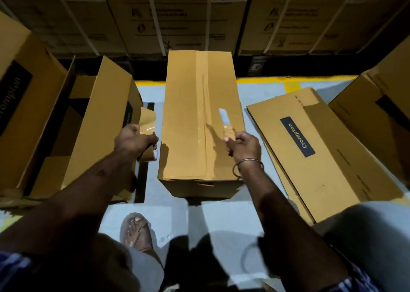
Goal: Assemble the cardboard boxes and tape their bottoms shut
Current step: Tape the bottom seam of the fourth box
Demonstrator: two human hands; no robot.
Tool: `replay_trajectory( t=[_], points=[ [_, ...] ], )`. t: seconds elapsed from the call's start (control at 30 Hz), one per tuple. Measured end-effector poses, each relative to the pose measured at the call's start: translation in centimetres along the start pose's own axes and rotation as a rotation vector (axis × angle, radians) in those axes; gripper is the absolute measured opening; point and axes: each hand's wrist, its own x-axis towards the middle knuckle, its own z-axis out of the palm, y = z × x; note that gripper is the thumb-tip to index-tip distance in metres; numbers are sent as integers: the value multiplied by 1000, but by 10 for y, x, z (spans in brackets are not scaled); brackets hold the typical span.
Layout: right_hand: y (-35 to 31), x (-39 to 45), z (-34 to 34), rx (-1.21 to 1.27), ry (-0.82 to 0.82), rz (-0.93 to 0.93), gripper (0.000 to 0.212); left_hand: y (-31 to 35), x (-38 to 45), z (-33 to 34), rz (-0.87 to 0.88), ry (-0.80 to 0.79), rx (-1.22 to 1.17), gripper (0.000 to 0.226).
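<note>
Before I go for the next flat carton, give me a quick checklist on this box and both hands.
1. Centre seam of the box covered by tape along the top: ok.
2. Tape carried over the near edge: cannot tell.
3. Tape roll held in the left hand: ok.
4. Right hand free: not ok, it pinches a small bright blade-like item.
5. Flat carton lying at the right: ok.

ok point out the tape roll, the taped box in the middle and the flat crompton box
tape roll [148,153], head view, on its lower edge below the left hand
taped box [184,118], head view, on the bare top panel left of the tape seam
flat Crompton box [321,158], head view, on plain cardboard beside the label
</note>
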Motion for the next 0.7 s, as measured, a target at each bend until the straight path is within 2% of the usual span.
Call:
replay_trajectory(
  t=[0.07, 0.13, 0.27, 0.37, 0.53, 0.7],
  points=[
    [4, 8, -23, -59, 161, -39, 12, 0, 2, 4, 12, -9, 14, 44],
    [12, 10, -33, -189, 209, -39, 13, -1, 0, 9, 25, -21, 24, 46],
    [25, 5, -11, -258, 0, 96, 29, 7, -23, 19, 48, -24, -23, 44],
    [24, 3, -8, -259, 43, 116, 34, 7, -36, 25, 41, -35, -57, 42],
    [16, 21, -42, -343, 83, 98, 33, -6, -72, 41, 4, -87, -265, 42],
    [24, 50, -92, -369, 28, 34, 32, -46, -137, 91, -65, 19, -558, 46]
  ],
)
